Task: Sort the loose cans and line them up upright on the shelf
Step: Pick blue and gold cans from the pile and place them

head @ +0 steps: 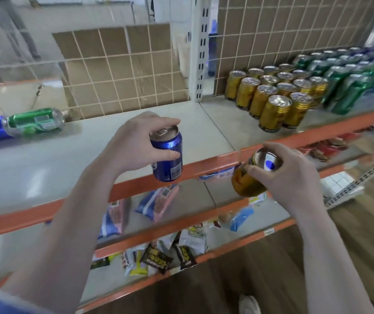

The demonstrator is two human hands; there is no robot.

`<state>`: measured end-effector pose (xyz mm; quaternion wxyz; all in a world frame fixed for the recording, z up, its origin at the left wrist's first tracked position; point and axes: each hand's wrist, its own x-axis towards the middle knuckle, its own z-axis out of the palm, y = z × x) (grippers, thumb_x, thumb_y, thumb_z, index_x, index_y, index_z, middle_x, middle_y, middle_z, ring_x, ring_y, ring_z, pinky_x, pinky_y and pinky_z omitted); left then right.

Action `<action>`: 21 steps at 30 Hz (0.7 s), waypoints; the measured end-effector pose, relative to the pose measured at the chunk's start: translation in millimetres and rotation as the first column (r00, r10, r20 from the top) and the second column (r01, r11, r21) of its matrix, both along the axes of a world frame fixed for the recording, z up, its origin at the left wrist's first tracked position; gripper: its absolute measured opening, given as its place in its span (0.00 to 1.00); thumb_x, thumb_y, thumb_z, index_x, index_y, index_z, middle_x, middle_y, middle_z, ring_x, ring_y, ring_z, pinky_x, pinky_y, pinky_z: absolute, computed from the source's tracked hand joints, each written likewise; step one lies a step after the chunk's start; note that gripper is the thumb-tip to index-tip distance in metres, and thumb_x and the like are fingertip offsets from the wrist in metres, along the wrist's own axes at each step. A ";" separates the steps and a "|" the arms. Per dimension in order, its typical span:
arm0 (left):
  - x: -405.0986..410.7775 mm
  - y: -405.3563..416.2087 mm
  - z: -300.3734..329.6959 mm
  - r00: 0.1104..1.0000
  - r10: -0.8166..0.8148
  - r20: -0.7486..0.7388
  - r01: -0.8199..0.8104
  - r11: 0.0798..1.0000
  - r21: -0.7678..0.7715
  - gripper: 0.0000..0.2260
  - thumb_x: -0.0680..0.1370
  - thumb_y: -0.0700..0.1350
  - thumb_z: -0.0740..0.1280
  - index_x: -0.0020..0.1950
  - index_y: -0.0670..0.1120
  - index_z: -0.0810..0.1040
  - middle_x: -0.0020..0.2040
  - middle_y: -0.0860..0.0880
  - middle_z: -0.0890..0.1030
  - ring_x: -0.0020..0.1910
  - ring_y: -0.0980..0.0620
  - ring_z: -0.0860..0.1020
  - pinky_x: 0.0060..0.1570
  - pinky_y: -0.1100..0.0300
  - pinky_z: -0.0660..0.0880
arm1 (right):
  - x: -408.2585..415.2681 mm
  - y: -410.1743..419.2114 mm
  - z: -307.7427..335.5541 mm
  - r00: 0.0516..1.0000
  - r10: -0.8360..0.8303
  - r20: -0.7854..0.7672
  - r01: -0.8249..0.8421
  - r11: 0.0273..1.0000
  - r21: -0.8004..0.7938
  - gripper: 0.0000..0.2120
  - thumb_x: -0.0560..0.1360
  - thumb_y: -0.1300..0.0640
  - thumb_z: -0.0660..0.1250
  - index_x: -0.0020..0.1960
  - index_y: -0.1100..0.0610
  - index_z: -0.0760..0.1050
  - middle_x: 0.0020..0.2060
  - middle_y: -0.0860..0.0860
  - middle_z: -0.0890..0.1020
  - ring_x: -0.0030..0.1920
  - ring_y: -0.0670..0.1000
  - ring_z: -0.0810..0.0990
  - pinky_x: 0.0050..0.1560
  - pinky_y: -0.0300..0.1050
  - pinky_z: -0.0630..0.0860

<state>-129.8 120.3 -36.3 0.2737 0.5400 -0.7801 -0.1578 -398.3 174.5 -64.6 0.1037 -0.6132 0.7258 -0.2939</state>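
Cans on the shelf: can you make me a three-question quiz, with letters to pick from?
1. Where do the gold cans stand?
A. right part of the top shelf
B. floor
C. bottom shelf

2. What colour is the can in the left hand?
A. red
B. blue
C. green

3. How does the green can at far left lie?
A. upright
B. stacked on another
C. on its side

Answers: 1 A, they stand in rows beside the green ones. 2 B, blue body, silver top. 3 C, it lies flat next to a blue can.

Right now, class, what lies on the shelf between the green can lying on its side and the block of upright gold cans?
In the head view, only bare shelf lies between the green can and the gold cans.
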 end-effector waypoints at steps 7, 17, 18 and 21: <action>-125.5 -46.7 -4.2 0.993 0.109 -0.037 -0.110 0.993 -0.029 0.28 0.66 0.47 0.78 0.65 0.55 0.75 0.54 0.57 0.73 0.53 0.58 0.70 0.52 0.62 0.66 | -120.8 -54.7 2.1 0.996 0.088 -0.006 -0.088 0.996 0.001 0.28 0.68 0.45 0.72 0.67 0.47 0.70 0.50 0.50 0.77 0.51 0.52 0.74 0.50 0.47 0.75; -183.9 -82.7 -8.9 0.970 0.243 0.005 -0.243 0.970 -0.019 0.29 0.66 0.45 0.78 0.65 0.54 0.75 0.58 0.54 0.76 0.54 0.57 0.71 0.53 0.61 0.68 | -178.8 -116.3 -0.1 0.962 0.271 0.036 -0.271 0.963 0.000 0.29 0.68 0.45 0.73 0.67 0.46 0.70 0.54 0.49 0.77 0.53 0.50 0.72 0.46 0.41 0.69; -180.6 -83.3 -8.5 0.966 0.260 0.016 -0.260 0.966 -0.015 0.28 0.66 0.45 0.78 0.65 0.55 0.75 0.57 0.55 0.76 0.54 0.57 0.71 0.53 0.61 0.68 | -176.2 -118.7 -0.6 0.955 0.295 0.033 -0.295 0.956 -0.005 0.30 0.68 0.45 0.73 0.68 0.47 0.70 0.53 0.49 0.77 0.53 0.50 0.73 0.46 0.41 0.70; -166.5 -85.0 -7.5 0.957 0.288 0.039 -0.289 0.957 0.002 0.28 0.66 0.45 0.78 0.65 0.56 0.75 0.55 0.58 0.74 0.54 0.57 0.71 0.53 0.60 0.68 | -164.6 -124.2 1.8 0.932 0.360 0.037 -0.359 0.933 -0.011 0.30 0.69 0.45 0.72 0.69 0.48 0.69 0.53 0.48 0.77 0.52 0.50 0.73 0.48 0.42 0.73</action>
